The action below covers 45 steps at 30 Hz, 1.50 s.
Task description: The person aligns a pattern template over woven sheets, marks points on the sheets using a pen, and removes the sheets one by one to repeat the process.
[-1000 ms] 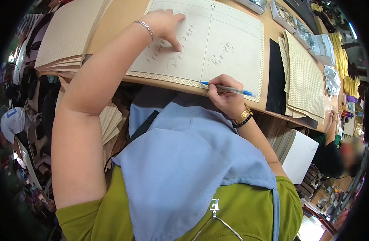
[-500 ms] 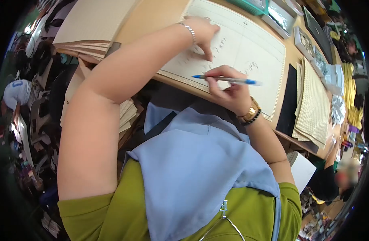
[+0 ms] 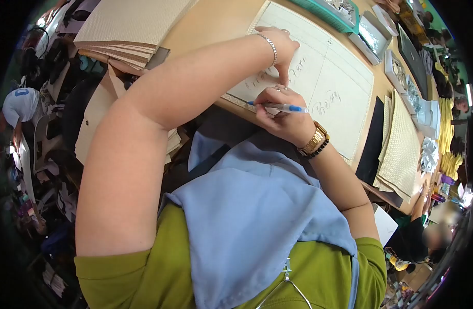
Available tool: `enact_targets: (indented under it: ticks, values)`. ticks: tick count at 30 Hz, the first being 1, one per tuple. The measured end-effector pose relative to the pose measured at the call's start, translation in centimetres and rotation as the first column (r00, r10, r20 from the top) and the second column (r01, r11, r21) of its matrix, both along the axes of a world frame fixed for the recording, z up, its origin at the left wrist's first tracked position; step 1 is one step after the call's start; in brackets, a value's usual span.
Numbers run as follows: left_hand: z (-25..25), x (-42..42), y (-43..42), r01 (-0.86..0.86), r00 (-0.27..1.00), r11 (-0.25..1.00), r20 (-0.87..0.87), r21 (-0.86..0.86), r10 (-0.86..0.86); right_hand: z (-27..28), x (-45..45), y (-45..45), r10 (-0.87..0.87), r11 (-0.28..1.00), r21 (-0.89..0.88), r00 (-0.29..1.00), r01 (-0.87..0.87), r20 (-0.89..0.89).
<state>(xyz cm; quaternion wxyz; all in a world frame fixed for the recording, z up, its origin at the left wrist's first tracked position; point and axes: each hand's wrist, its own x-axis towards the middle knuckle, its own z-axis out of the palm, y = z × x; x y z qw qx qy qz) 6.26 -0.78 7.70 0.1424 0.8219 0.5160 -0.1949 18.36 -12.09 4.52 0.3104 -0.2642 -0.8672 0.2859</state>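
Observation:
A large cream sheet (image 3: 344, 95) with a patterned border lies on the wooden table, with ruled lines and handwriting, one word of which reads like "Body". My left hand (image 3: 282, 49), wearing a silver bracelet, rests on the sheet with its fingers apart. In my right hand (image 3: 290, 121) is a blue-tipped ballpoint pen (image 3: 285, 108) with a clear barrel, its point close to the sheet's near left edge. Whether the tip touches the paper I cannot tell. The two hands are close together, and part of the writing is hidden beneath them.
Stacked textured cream sheets (image 3: 128, 26) lie at the left, more cream sheets (image 3: 400, 149) at the right beside a black sheet (image 3: 371, 141). A green basket (image 3: 332, 15) and white boxes (image 3: 370, 36) line the far side. Another person (image 3: 409, 239) is at the lower right.
The view has shifted, so the sheet appears farther right and lower. My right hand with the pen has moved left over the sheet, closer to my left hand.

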Motion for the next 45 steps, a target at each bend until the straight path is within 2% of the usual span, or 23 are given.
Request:
enact_targets:
  ticks: [3,6,9,11,12,14,18,21,23,28,31,32,35,38,41,42,45]
  values:
    - [0.2,0.2,-0.2,0.003,1.0,1.0,-0.013,0.015,-0.003,-0.8,-1.7,0.1,0.04,0.998,0.044,0.993,-0.036,-0.113]
    - [-0.2,0.1,-0.1,-0.014,1.0,1.0,-0.003,0.027,0.014,-1.8,-3.8,0.0,-0.008,1.0,-0.009,0.988,0.007,-0.157]
    - [-0.6,-0.1,0.0,-0.015,1.0,0.999,0.028,0.045,0.013,-0.7,-2.3,0.0,0.031,1.0,0.0,0.995,-0.031,-0.091]
    - [-0.7,-0.4,0.1,0.027,0.999,0.996,0.034,0.081,-0.03,-0.2,0.4,-0.7,-0.02,0.999,-0.038,0.998,0.018,-0.052]
    - [-0.6,-0.4,0.1,0.061,0.997,0.993,0.042,0.101,-0.066,0.1,2.3,-1.1,-0.058,0.997,-0.056,0.998,0.056,-0.027]
    - [-0.8,-0.5,0.2,0.053,0.997,0.995,0.054,0.08,-0.058,1.1,6.6,-2.1,-0.193,0.963,-0.206,0.979,0.176,-0.065]
    - [-1.1,-0.4,0.6,0.059,0.996,0.996,0.061,0.074,-0.063,2.6,17.3,-4.7,-0.508,0.806,-0.408,0.855,0.428,-0.107]
    - [-0.9,-0.3,0.5,0.064,0.996,0.994,0.057,0.084,-0.069,2.5,22.4,-7.6,-0.605,0.733,-0.353,0.794,0.582,0.053]
    - [-1.1,-0.4,0.4,0.061,0.996,0.99,0.051,0.128,-0.068,2.3,23.2,-9.1,-0.611,0.703,-0.376,0.783,0.604,0.115]
    - [-1.4,-0.6,0.5,0.06,0.997,0.991,0.042,0.117,-0.065,0.7,21.6,-9.1,-0.577,0.778,-0.284,0.816,0.561,0.031]
    - [-1.2,-0.6,0.6,0.047,0.998,0.994,0.047,0.095,-0.052,0.5,22.4,-9.3,-0.575,0.752,-0.319,0.811,0.577,0.109]
    - [-1.3,-0.6,0.6,0.042,0.998,0.995,0.052,0.092,-0.046,1.1,22.8,-9.4,-0.597,0.758,-0.261,0.797,0.598,0.092]
    - [-1.2,-0.6,0.6,0.027,0.998,0.997,0.061,0.076,-0.032,1.3,25.2,-9.8,-0.65,0.652,-0.364,0.737,0.666,0.184]
    - [-1.1,-0.5,0.6,0.032,0.998,0.996,0.058,0.078,-0.036,1.1,23.9,-9.1,-0.575,0.808,-0.081,0.811,0.584,0.112]
    - [-1.2,-0.5,0.7,0.044,0.996,0.997,0.074,0.071,-0.049,1.9,20.6,-8.7,-0.522,0.81,-0.247,0.846,0.531,0.108]
    - [-1.2,-0.6,0.7,0.044,0.995,0.997,0.082,0.065,-0.049,1.5,20.6,-8.4,-0.518,0.825,-0.205,0.85,0.526,0.096]
    - [-0.8,-0.5,0.4,0.027,0.994,0.998,0.109,0.06,-0.033,1.9,22.9,-8.2,-0.568,0.728,-0.317,0.794,0.608,0.219]
